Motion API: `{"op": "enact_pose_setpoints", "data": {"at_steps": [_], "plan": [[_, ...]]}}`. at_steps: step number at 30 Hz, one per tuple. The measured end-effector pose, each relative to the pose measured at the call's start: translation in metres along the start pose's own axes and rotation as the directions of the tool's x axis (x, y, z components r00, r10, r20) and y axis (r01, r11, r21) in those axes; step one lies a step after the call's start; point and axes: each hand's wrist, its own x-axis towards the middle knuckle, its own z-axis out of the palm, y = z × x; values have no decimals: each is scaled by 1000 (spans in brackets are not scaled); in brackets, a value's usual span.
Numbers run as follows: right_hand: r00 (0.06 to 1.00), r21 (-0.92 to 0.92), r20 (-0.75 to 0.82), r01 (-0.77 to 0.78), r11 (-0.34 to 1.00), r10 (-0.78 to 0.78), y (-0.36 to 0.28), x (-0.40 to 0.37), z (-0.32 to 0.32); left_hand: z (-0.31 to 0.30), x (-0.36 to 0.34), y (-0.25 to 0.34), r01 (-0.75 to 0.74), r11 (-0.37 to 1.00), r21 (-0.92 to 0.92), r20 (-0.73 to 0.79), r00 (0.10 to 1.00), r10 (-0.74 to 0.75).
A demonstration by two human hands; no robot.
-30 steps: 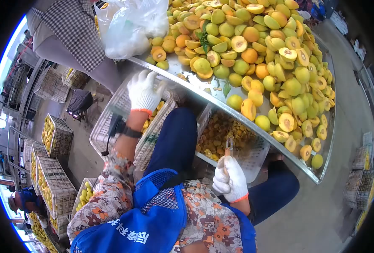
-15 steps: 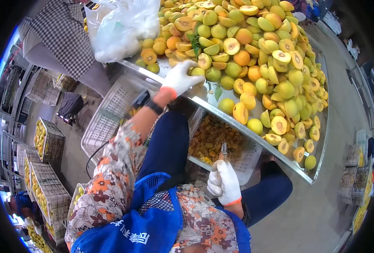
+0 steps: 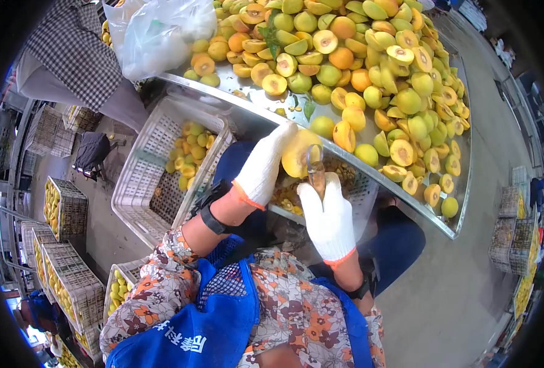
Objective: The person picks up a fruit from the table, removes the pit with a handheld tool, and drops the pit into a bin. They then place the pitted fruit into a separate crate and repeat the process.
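Observation:
My left hand (image 3: 264, 164), in a white glove with an orange cuff, grips a yellow peach half (image 3: 294, 154) with its cut side toward my right hand. In my white-gloved right hand (image 3: 328, 216) is a pitting tool (image 3: 316, 175) with a brown handle and a metal loop at its tip. That loop overlaps the right edge of the peach half in this view. Both hands are just below the front edge of a metal tray table (image 3: 223, 96), where halved and whole-looking peaches (image 3: 401, 92) are heaped. Beneath my hands, a crate (image 3: 359, 195) holding pits and scraps is partly hidden.
To the left stands a white plastic crate (image 3: 138, 190) with some peach halves (image 3: 189, 153) in it. A clear plastic bag (image 3: 158, 40) lies on the tray's left end, near a person in a checked garment (image 3: 79, 52). Stacked fruit crates (image 3: 69, 276) line the far left.
My left hand has come down from the tray with a peach half. My right hand has risen, bringing the pitting tool up to the fruit.

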Motion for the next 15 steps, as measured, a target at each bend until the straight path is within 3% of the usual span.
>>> {"op": "enact_pose_setpoints", "data": {"at_steps": [2,4,5,7,8,9,10,11,13,14,15], "plan": [[1000,-15,-12,11,1000,-12,4,-4,3,-7,0,-6,-108,983,151,59,993,100],[973,-247,65,230,941,-221,10,-9,5,-18,0,-13,-173,952,252,103,983,151],[973,-246,65,231,941,-222,8,-10,5,-19,-1,-13,-236,908,347,152,969,194],[999,-53,41,37,998,-35,3,-10,5,-18,-5,-9,-257,860,442,161,965,206],[999,-52,40,39,998,-37,5,-10,5,-15,-8,-5,-274,802,531,170,961,216],[989,-147,54,146,978,-139,10,-11,5,-11,-11,0,-276,800,533,170,961,218],[968,-236,80,252,939,-239,12,-11,5,-5,-14,5,-319,696,643,190,947,258],[965,-231,81,263,937,-251,9,-11,5,-2,-16,9,-356,574,738,215,929,300],[993,32,89,-83,996,80,2,-10,5,-4,-13,15,-523,122,844,462,822,333],[993,-1,95,-67,998,67,1,-12,4,2,-12,16,-515,171,840,435,828,353],[968,-242,139,240,940,-211,19,-19,7,13,-20,21,-382,436,815,276,917,288]]}}
